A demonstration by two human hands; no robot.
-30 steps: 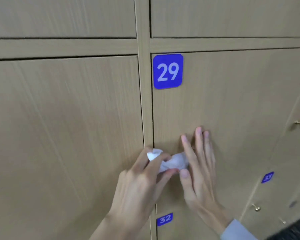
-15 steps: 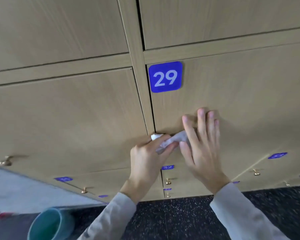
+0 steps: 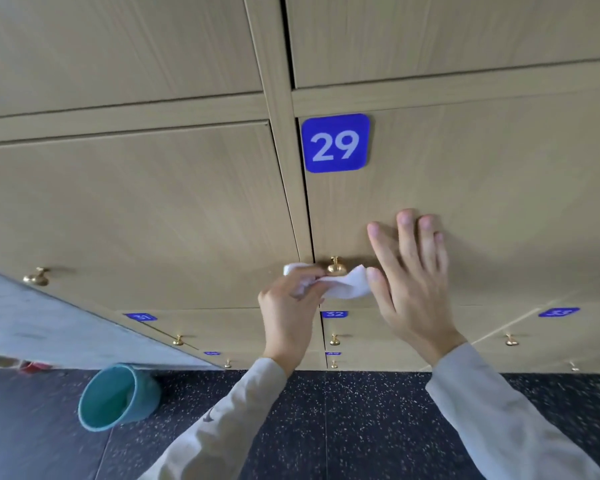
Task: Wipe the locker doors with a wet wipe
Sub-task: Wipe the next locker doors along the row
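Note:
A light wooden locker door point(image 3: 482, 188) carries a blue plate with the number 29 point(image 3: 335, 143). Its small brass knob point(image 3: 336, 267) sits at the lower left corner. My left hand point(image 3: 290, 311) grips a crumpled white wet wipe point(image 3: 347, 285) just below the knob, at the door's bottom left edge. My right hand point(image 3: 411, 275) lies flat on the door with straight fingers, its thumb touching the wipe's right end. Part of the wipe is hidden inside my left fist.
The neighbouring door point(image 3: 136, 216) on the left has its own brass knob point(image 3: 37, 277). Lower doors numbered 31 point(image 3: 141, 317) and 32 point(image 3: 334, 313) sit beneath. A teal bucket point(image 3: 118, 396) stands on the dark speckled floor point(image 3: 361, 427) at lower left.
The view has tilted downward, bringing the floor, bucket and lower lockers into sight. The brass knob of door 29 now shows above the wipe. Both hands stay at the door's lower left.

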